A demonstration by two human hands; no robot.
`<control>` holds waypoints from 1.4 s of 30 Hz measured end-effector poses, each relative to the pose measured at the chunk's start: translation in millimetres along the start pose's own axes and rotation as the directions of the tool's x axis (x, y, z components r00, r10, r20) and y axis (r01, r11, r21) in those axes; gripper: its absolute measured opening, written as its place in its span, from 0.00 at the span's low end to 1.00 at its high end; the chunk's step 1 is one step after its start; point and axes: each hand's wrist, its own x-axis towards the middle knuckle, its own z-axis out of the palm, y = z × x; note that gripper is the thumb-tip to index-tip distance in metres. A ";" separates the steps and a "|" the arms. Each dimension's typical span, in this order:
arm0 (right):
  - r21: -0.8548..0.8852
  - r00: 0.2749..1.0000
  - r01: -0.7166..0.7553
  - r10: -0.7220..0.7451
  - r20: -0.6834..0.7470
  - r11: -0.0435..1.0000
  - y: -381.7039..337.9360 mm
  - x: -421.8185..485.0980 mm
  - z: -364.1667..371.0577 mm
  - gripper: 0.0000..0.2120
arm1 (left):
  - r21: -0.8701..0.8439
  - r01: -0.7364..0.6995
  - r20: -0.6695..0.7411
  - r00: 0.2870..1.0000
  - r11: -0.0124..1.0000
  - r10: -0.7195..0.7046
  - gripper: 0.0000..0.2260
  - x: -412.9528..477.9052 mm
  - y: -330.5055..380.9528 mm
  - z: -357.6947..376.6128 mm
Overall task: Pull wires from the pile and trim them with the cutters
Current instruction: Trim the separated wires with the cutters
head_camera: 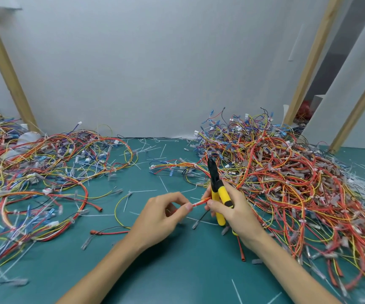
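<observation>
- A short red-and-orange wire bundle [199,202] is held level between two bare hands, above the middle of a green worktop [155,270].
- The bundle's left end is pinched by the left hand [161,212], its fingers [188,206] curled together on it. Where the wires run beneath the palm is hidden.
- Yellow-handled cutters [217,190] are gripped upright in the right hand [232,207], whose fingers [212,204] are wrapped round the handles, with the thumb tip laid on the bundle's right end.
- The cutters' black head is pointed up and away. Whether its blades are shut cannot be made out against the tangle behind, and part of one handle is covered by the palm.
- The main pile [286,172] of red, yellow and blue wires is heaped just right of the hands and is cut off by the right edge.
- A looser spread of wires [45,167] is seen on the left, cropped at the edge and blurred in its nearest strands.
- White cable-tie offcuts [143,191] are scattered on the worktop, some too thin to be told from stray wire.
- A pale panel [155,62] and slanted wooden posts [6,69] are seen behind.
</observation>
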 end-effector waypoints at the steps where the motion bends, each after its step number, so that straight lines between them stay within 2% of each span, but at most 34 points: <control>1: -0.020 1.000 0.023 -0.023 -0.007 1.000 -0.1 -0.5 1.5 0.05 | -0.054 0.038 0.053 0.998 0.998 -0.035 0.07 0.8 -0.2 -0.8; 3: -0.077 0.997 0.077 -0.079 -0.017 0.994 -0.7 -1.7 4.1 0.07 | -0.182 0.121 0.153 0.984 0.976 -0.093 0.08 2.1 2.6 -3.3; 5: -0.128 0.991 0.131 -0.134 -0.011 0.983 0.1 -2.7 5.3 0.05 | -0.273 0.223 0.218 0.962 0.936 -0.165 0.13 3.6 6.7 -4.5; 7: -0.191 0.985 0.166 -0.170 -0.006 0.967 0.7 -4.1 6.7 0.07 | -0.308 0.319 0.252 0.936 0.896 -0.246 0.17 4.5 9.4 -6.3; 9: -0.248 0.980 0.193 -0.199 -0.002 0.950 0.4 -5.2 8.8 0.07 | -0.297 0.361 0.278 0.918 0.884 -0.282 0.16 4.6 9.7 -8.9; 11: -0.271 0.978 0.200 -0.207 0.003 0.942 -0.4 -6.3 11.6 0.09 | -0.281 0.353 0.259 0.923 0.892 -0.284 0.13 4.2 10.0 -12.1; 13: -0.272 0.983 0.176 -0.184 -0.005 0.946 -0.5 -6.1 12.8 0.10 | -0.251 0.296 0.154 0.952 0.922 -0.264 0.09 5.4 9.9 -15.2; 14: -0.271 0.986 0.159 -0.168 -0.010 0.949 0.1 -5.7 12.5 0.11 | -0.187 0.232 0.067 0.972 0.955 -0.223 0.08 6.3 8.1 -15.8; 16: -0.282 0.992 0.111 -0.121 -0.020 0.953 1.0 -5.1 11.9 0.12 | 0.106 0.068 -0.102 0.993 0.992 -0.057 0.05 7.5 3.8 -16.6; 17: -0.298 0.996 0.074 -0.085 -0.026 0.952 1.4 -4.4 12.0 0.11 | 0.269 -0.008 -0.142 0.989 0.963 0.048 0.04 6.8 1.9 -16.5; 19: -0.343 0.999 -0.007 -0.008 -0.044 0.939 3.3 -1.7 12.2 0.09 | 0.525 -0.134 -0.127 0.964 0.840 0.233 0.02 4.3 -1.8 -14.6; 22: -0.385 0.991 -0.128 0.104 -0.081 0.914 5.1 5.1 7.9 0.09 | 0.686 -0.262 -0.047 0.915 0.679 0.401 0.03 3.3 -7.7 -12.0; 24: -0.383 0.975 -0.223 0.202 -0.094 0.896 4.7 9.4 1.9 0.08 | 0.675 -0.227 -0.005 0.950 0.702 0.312 0.06 3.9 -11.3 -8.9; 26: -0.424 0.955 -0.290 0.286 -0.075 0.858 3.6 11.7 -1.9 0.06 | 0.655 -0.091 -0.005 0.992 0.750 0.125 0.11 5.2 -16.7 -6.1; 27: -0.454 0.948 -0.306 0.314 -0.062 0.837 3.2 12.0 -2.2 0.06 | 0.647 -0.052 -0.012 0.997 0.761 0.078 0.12 6.1 -18.9 -5.0; 32: -0.522 0.938 -0.316 0.342 -0.050 0.792 1.6 12.4 -0.3 0.04 | 0.498 0.010 0.038 0.999 0.867 -0.033 0.07 9.7 -21.3 -10.5; 35: -0.519 0.939 -0.313 0.341 -0.043 0.795 1.1 12.2 0.1 0.05 | 0.553 -0.040 0.048 0.999 0.832 0.016 0.05 7.9 -24.2 -13.7; 39: -0.553 0.951 -0.277 0.308 -0.039 0.786 2.9 9.8 1.4 0.06 | 0.587 -0.072 -0.054 0.990 0.806 0.127 0.05 1.4 -23.5 -8.0; 42: -0.612 0.980 -0.186 0.189 -0.060 0.769 7.4 5.7 2.5 0.09 | 0.549 -0.096 -0.119 0.974 0.830 0.191 0.04 -1.3 -22.5 -5.8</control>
